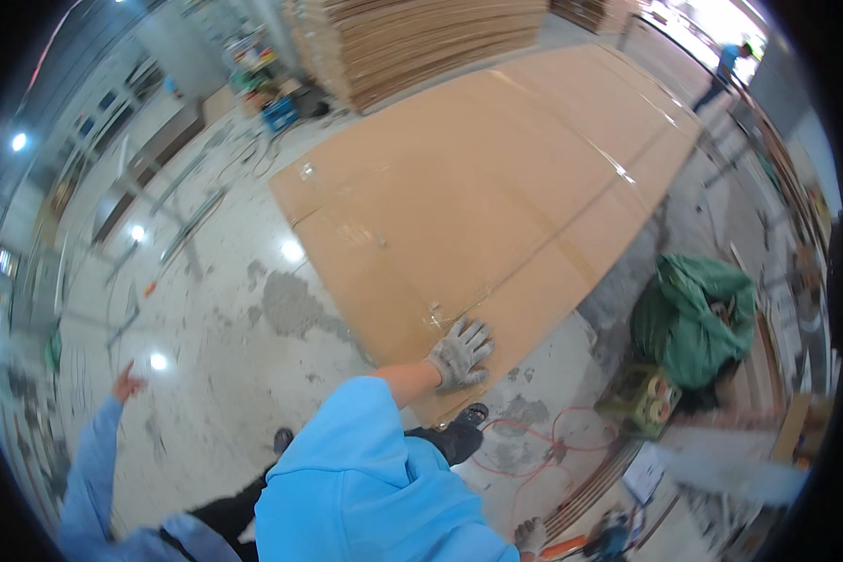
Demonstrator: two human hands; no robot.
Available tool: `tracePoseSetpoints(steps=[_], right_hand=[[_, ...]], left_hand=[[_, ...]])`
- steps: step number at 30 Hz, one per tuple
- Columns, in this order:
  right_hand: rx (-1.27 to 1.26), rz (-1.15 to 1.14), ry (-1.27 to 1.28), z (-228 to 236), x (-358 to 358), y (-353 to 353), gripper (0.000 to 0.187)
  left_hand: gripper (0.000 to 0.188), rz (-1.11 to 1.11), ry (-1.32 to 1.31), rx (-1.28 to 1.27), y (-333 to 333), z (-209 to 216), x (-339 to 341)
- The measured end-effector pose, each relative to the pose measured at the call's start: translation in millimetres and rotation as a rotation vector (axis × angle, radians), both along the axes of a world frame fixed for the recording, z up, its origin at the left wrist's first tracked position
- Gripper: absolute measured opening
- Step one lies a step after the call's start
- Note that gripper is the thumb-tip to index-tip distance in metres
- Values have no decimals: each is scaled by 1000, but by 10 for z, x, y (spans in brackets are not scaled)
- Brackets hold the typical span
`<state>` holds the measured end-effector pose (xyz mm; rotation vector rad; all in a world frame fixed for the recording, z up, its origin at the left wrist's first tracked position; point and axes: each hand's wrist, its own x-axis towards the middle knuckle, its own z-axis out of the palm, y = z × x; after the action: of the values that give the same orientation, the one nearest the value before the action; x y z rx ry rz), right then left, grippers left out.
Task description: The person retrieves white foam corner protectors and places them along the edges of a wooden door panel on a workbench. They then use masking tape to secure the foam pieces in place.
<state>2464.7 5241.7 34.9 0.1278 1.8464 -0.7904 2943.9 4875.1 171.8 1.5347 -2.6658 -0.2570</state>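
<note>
The big taped cardboard sheet [459, 187] lies ahead of me, its long axis running away rightward from the short end nearest me. My gloved left hand [461, 356] rests palm-down by its near right corner, fingers loosely spread. Floor [187, 318] opens widest off the sheet's near end; a cardboard stack [431, 56] crowds its far-left long edge, and a green sack [693, 318] sits off its right. My forearm [410, 382] hides some near edge. My right hand [531, 534], well apart from the sheet, is partly cut off; I can't tell whether it grips anything.
</note>
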Motion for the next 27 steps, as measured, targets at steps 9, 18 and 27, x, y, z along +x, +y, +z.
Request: tracePoseSetpoints(steps=[9, 18, 27], right_hand=[[-108, 720, -100, 114, 36, -2308, 38], [-248, 920, -143, -215, -988, -3509, 30], [-289, 1131, 205, -688, -2580, -3586, 29]], left_hand=[[66, 141, 4, 109, -31, 9, -175], [64, 592, -49, 116, -784, -117, -1462], [54, 745, -185, -281, -1544, -471, -2031]])
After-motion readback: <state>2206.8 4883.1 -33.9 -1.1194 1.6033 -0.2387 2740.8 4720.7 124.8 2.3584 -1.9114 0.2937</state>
